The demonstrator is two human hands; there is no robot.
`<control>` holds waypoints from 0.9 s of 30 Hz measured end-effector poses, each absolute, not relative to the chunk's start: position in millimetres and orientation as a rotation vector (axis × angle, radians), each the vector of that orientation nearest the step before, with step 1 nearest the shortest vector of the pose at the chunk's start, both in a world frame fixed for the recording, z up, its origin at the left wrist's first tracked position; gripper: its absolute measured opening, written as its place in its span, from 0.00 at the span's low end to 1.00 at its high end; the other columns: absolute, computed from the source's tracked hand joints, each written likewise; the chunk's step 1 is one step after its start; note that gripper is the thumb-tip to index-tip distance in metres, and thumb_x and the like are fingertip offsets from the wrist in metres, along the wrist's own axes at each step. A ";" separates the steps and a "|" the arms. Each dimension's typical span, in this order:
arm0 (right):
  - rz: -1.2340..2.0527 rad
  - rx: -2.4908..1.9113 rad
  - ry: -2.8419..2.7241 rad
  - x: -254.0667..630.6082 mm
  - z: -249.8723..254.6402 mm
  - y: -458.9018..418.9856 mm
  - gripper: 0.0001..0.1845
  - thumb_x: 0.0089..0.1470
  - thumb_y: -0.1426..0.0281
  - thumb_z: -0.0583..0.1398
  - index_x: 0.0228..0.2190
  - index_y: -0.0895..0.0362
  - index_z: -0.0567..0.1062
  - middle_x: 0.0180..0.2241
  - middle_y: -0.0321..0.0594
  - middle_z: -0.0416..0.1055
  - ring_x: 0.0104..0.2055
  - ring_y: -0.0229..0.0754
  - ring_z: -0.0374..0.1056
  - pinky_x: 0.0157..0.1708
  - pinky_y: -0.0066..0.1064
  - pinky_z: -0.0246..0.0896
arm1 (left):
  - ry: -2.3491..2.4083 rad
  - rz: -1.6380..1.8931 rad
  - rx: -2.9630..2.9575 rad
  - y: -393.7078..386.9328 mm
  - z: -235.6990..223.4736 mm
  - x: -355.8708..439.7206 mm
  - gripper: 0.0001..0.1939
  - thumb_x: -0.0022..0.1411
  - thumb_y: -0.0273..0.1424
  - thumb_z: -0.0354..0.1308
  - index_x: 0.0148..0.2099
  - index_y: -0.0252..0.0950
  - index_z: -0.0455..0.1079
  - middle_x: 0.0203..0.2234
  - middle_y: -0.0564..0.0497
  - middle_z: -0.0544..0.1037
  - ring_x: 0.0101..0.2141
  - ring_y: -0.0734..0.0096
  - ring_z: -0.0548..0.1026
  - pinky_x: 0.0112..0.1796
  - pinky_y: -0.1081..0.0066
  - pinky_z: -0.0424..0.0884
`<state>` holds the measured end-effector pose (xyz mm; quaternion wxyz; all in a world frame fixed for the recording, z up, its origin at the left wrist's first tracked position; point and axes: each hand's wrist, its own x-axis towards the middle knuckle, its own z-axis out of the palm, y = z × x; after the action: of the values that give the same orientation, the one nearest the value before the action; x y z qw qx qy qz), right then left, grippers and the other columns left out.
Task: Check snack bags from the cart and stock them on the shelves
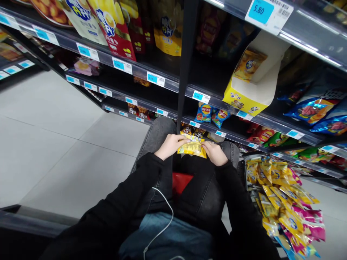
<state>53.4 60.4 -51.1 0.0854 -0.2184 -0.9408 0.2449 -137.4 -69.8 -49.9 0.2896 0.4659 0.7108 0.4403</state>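
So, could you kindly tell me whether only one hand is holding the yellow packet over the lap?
No, the left hand and the right hand both hold the yellow packet.

Snack bag (192, 148) yellow; sleeves (130, 196) black; jeans (160, 134) grey.

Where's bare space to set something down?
Floor left of your knees, bordered by the shelving; also the shelf front between the black post and yellow box. Crowded: your right side, heaped with snack bags.

Head view, forward and steeply down.
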 end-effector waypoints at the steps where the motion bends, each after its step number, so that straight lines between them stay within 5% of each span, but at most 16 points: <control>1: 0.948 -0.718 -2.633 53.7 -56.1 59.3 0.12 0.58 0.68 0.54 0.39 0.57 0.75 0.38 0.47 0.76 0.37 0.43 0.73 0.41 0.35 0.68 | 1.895 1.184 1.236 -69.4 -51.2 -137.7 0.17 0.57 0.42 0.56 0.38 0.35 0.79 0.35 0.49 0.82 0.37 0.62 0.79 0.41 0.70 0.70; 5: 1.699 -0.885 -1.802 52.5 -75.2 51.6 0.18 0.43 0.61 0.66 0.37 0.55 0.77 0.35 0.41 0.77 0.35 0.41 0.73 0.38 0.33 0.71 | 1.851 1.269 1.147 -67.4 -56.6 -139.2 0.20 0.56 0.42 0.56 0.43 0.33 0.78 0.40 0.45 0.81 0.41 0.58 0.78 0.42 0.66 0.71; 9: 1.941 -0.844 -1.274 52.0 -78.9 45.1 0.25 0.29 0.68 0.73 0.36 0.53 0.78 0.35 0.38 0.78 0.36 0.41 0.73 0.41 0.34 0.70 | 1.679 1.355 1.023 -65.2 -55.6 -138.8 0.25 0.52 0.45 0.60 0.46 0.31 0.77 0.42 0.42 0.80 0.41 0.54 0.77 0.42 0.63 0.72; 18: 2.024 -0.728 -1.077 57.1 -71.8 47.8 0.27 0.34 0.68 0.70 0.41 0.52 0.77 0.44 0.41 0.76 0.45 0.47 0.72 0.47 0.42 0.67 | 1.458 1.371 1.028 -64.4 -54.7 -129.0 0.28 0.52 0.43 0.62 0.52 0.32 0.73 0.46 0.43 0.78 0.45 0.54 0.76 0.46 0.59 0.72; 27: 1.458 -0.939 -1.421 54.7 -80.4 47.4 0.13 0.43 0.62 0.65 0.31 0.57 0.79 0.33 0.42 0.77 0.35 0.43 0.72 0.36 0.35 0.68 | 1.855 1.375 1.270 -68.2 -47.8 -123.1 0.17 0.61 0.39 0.51 0.41 0.34 0.77 0.36 0.47 0.82 0.32 0.66 0.78 0.34 0.72 0.70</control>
<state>54.7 47.4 -80.4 0.4349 -0.3770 -0.5709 0.5855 -123.1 -68.2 -47.8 0.2504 0.4666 0.6816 0.5050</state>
